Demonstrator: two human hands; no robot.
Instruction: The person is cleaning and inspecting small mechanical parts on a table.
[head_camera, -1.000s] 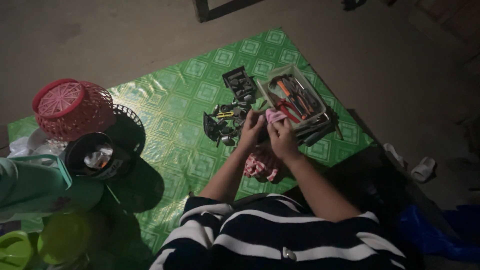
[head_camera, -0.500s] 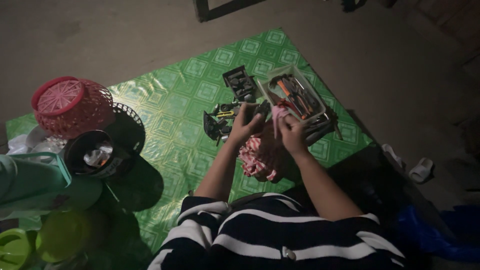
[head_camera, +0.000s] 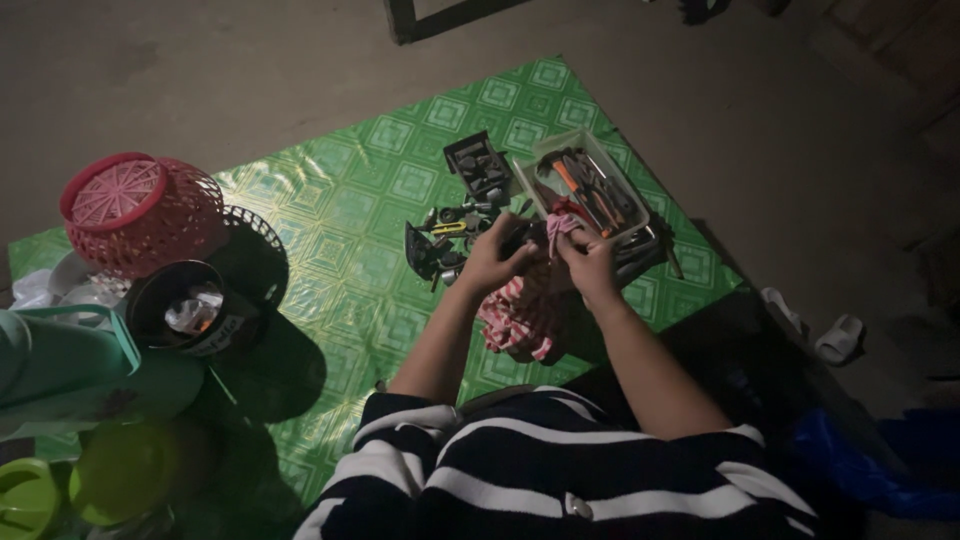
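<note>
My left hand (head_camera: 493, 262) and my right hand (head_camera: 588, 262) are close together above a green patterned mat (head_camera: 350, 210). Both grip a red-and-white striped cloth (head_camera: 520, 318) that hangs down between my forearms, its top end bunched at my right fingers. My left hand also seems closed around a small dark object, hard to make out. Just beyond my hands lies a pale tray (head_camera: 590, 188) full of hand tools with orange and black handles. Loose dark tools (head_camera: 440, 240) lie left of the tray.
A small dark case (head_camera: 478, 163) sits by the tray. At the left stand a red plastic basket (head_camera: 140, 210), a black basket (head_camera: 255, 255), a dark bowl (head_camera: 185, 308), a teal container (head_camera: 60, 365) and green bowls (head_camera: 120, 465). White sandals (head_camera: 825, 330) lie on the bare floor at the right.
My hands have shifted slightly nearer and lower, still working the striped cloth between them. The cloth hangs a little lower; the tray and tools have not moved.
</note>
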